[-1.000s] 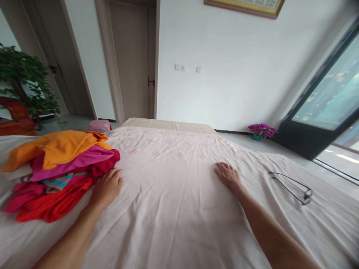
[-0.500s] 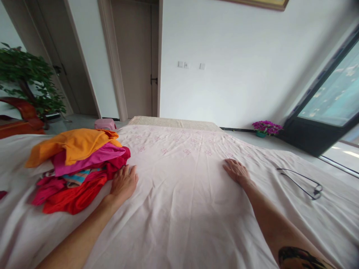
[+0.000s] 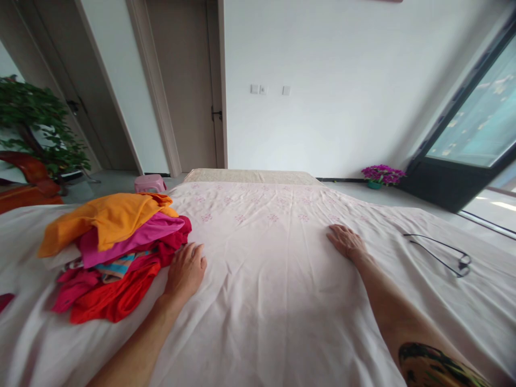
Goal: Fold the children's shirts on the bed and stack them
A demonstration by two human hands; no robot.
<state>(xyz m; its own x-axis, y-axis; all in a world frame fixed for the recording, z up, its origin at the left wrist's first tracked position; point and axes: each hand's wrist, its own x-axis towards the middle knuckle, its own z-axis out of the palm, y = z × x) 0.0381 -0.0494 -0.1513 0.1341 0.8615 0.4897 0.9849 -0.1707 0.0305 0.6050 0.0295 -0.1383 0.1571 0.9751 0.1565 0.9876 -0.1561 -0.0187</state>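
Note:
A heap of clothes [image 3: 133,228] lies at the left on a pale sheet with small pink flowers [image 3: 258,258]. Orange cloth tops the heap, with magenta, red and striped pieces under it. Just right of the heap, my left hand [image 3: 186,271] lies palm down on the sheet, fingers outstretched near the dark red cloth; I cannot tell whether they touch it. My right hand [image 3: 345,242] rests flat on the sheet farther right, fingers extended, holding nothing. To its right lies a pair of black-framed glasses [image 3: 443,252] with the temples unfolded.
Beyond the sheet's far end stands a pink stool [image 3: 150,183] on the floor. Purple flowers in a green pot [image 3: 374,184] sit by the wall near a dark-framed glass door [image 3: 437,188]. At left are a leafy plant [image 3: 36,118] and a reddish wooden armrest [image 3: 30,172].
The camera view has tilted and shifted slightly. Both hands remain on the sheet in nearly the same places, and the clothes and glasses lie as before.

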